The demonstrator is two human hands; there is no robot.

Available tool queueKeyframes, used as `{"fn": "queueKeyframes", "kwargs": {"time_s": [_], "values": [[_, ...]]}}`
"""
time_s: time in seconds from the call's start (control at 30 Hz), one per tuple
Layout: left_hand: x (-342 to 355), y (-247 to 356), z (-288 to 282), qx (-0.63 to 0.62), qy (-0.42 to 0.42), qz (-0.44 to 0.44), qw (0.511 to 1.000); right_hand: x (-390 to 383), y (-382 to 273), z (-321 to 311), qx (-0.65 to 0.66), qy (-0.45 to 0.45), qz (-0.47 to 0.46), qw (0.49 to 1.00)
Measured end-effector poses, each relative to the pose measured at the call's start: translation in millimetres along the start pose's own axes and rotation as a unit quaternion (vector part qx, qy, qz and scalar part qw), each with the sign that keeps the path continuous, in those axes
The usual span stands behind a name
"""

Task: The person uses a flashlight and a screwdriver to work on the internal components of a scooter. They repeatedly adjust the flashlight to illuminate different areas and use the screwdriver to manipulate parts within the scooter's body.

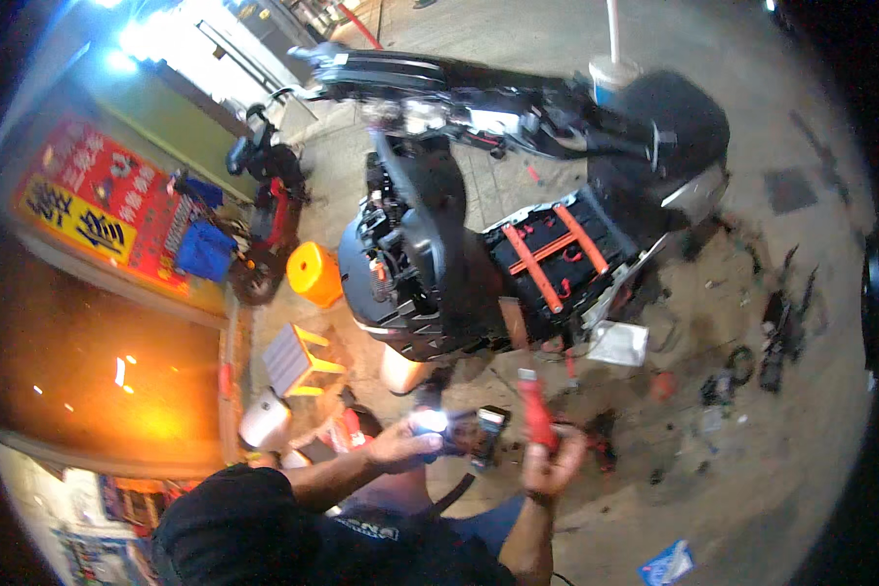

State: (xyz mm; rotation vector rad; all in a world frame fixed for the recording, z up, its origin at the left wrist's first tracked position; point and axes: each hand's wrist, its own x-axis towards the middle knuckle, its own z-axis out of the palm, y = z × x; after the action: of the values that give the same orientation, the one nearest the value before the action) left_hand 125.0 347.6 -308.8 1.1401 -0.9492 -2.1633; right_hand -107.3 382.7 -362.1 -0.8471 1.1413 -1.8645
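Observation:
My left hand (400, 444) is closed around a small dark flashlight, its lit end (433, 420) glaring white. Raised to the right of it, my right hand (557, 461) grips a red tool (536, 410) with a pale tip pointing up; blur hides its exact kind. Between the hands, a dark device with a bright screen (491, 420) sits lower down. In front of me stands a partly stripped black scooter (430, 205). Its front panel exposes wiring, and orange-red bars (545, 254) cross its open floor compartment.
Left of the scooter are an orange stool (313, 273), a small grey-topped yellow stool (298, 361) and another parked scooter (273, 200). A white tray-like piece (618, 343) lies by the frame. Dark loose parts (776, 327) are scattered right; a blue-white packet (666, 564) lies nearer.

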Motion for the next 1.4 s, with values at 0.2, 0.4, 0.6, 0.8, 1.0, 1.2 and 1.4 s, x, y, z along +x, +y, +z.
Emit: {"fn": "queueKeyframes", "kwargs": {"time_s": [0.2, 0.4, 0.6, 0.8, 1.0, 1.2, 1.4], "values": [[-36.0, 102.7, 16.0, -0.001, 0.015, 0.207, 0.978, 35.2, -118.8, 129.5, -0.226, -0.372, -0.182, 0.882], [-78.5, 186.2, -18.0, -0.297, -0.078, 0.079, 0.948, 243.7, -173.6, 265.1, -0.488, -0.204, -0.465, 0.71], [-73.9, 205.8, -42.4, -0.308, -0.114, 0.122, 0.937, 329.5, -160.6, 332.8, -0.697, -0.286, -0.365, 0.546], [-46.6, 207.3, -83.4, -0.296, -0.111, 0.084, 0.945, 330.9, -168.7, 328.3, -0.707, -0.287, -0.403, 0.505], [-42.4, 214.6, -106.7, -0.285, -0.11, 0.037, 0.952, 318.0, -157.4, 333.2, -0.714, -0.21, -0.396, 0.539], [-38.0, 232.7, -107.5, -0.334, -0.158, 0.032, 0.929, 320.3, -157.9, 327.4, -0.701, -0.205, -0.472, 0.494], [-33.3, 237.0, -105.5, -0.338, -0.188, 0.037, 0.921, 326.8, -162.8, 325.9, -0.708, -0.234, -0.456, 0.485]]}}
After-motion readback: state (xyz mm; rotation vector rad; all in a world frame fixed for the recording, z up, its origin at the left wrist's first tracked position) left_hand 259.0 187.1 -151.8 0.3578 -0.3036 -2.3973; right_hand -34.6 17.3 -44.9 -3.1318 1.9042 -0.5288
